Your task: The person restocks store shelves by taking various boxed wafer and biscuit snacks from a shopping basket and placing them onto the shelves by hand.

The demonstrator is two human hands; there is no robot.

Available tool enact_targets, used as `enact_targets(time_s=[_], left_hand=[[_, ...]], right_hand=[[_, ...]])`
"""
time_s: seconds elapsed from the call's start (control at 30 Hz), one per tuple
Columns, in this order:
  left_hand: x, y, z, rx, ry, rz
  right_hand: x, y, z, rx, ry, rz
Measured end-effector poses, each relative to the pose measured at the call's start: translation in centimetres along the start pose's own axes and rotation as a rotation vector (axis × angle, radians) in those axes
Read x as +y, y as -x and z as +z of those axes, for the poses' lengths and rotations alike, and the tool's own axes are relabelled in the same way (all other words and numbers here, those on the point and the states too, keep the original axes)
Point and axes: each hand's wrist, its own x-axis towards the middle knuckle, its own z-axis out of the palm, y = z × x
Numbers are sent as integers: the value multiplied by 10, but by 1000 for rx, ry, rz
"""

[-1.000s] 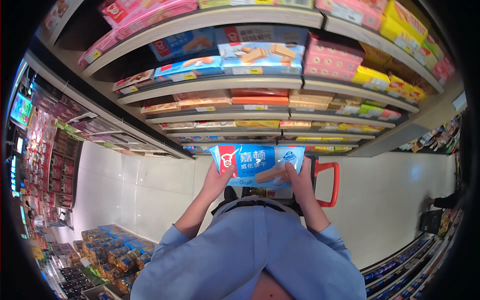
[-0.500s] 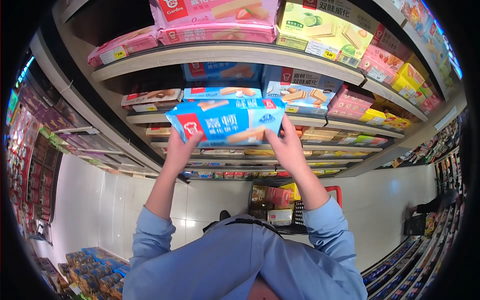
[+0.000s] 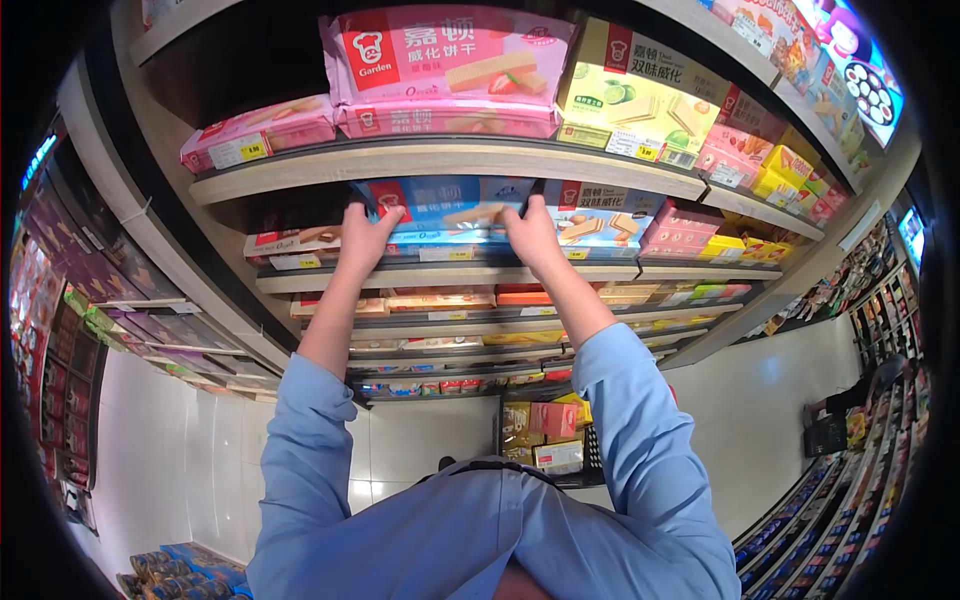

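Blue wafer packet (image 3: pixel 440 200) stands face-out between a shopper's two bare hands on a store shelf (image 3: pixel 430 274), its printed front turned toward the camera. Just beside the left hand, on its outer side, lies a white-and-brown packet (image 3: pixel 312 238) behind a price tag; above it, one shelf up, lies a small pink packet (image 3: pixel 265 132). The left hand (image 3: pixel 368 238) grasps the packet's left end, thumb on the front and fingers around the side. Directly above the space between the hands, a large pink strawberry wafer packet (image 3: pixel 450 62) stands over another pink packet (image 3: pixel 450 122) lying flat. Between the hands and below the held packet, a flat-lying blue packet (image 3: pixel 448 241) faces out; whether the two touch cannot be told. Lower than both hands, orange-toned packs (image 3: pixel 440 298) line the next shelf. The right hand (image 3: pixel 532 238) grasps the opposite end, its thumb likewise against the front. Well below the right hand, near the floor, a cart (image 3: pixel 592 472) carries a pink box (image 3: pixel 553 420) and other packages. Just to the right of the right hand stands a blue-and-grey wafer box (image 3: pixel 605 222); above it, a yellow-green box (image 3: pixel 640 100) with lime pictures occupies the upper shelf. Farther right of the same hand sit stacked pink boxes (image 3: pixel 682 232), then yellow packs (image 3: pixel 742 250).
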Motion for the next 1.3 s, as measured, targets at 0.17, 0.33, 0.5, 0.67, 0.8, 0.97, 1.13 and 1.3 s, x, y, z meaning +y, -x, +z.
enact_targets(time_s=[0.17, 0.33, 0.5, 0.67, 0.8, 0.97, 1.13, 1.3], left_hand=[[-14, 1, 6, 12, -155, -13], [-21, 4, 7, -16, -129, -31], [-4, 10, 5, -25, -152, -64], [5, 15, 3, 17, -224, -66], [-2, 22, 2, 31, -188, -38], [11, 113, -1, 199, 4, 208], [-90, 278, 32, -414, 74, -279], [-300, 488, -6, -969, -454, -753]], right_hand=[[0, 10, 7, -70, 110, 45], [-3, 22, 7, -20, 103, -50], [8, 29, 13, 47, 135, -92], [18, 36, 20, 68, 178, -122], [14, 56, 15, 82, 130, -190], [35, 135, -15, -166, -174, -93], [218, 287, -37, -601, 138, 283], [368, 490, -102, -775, 482, 768]])
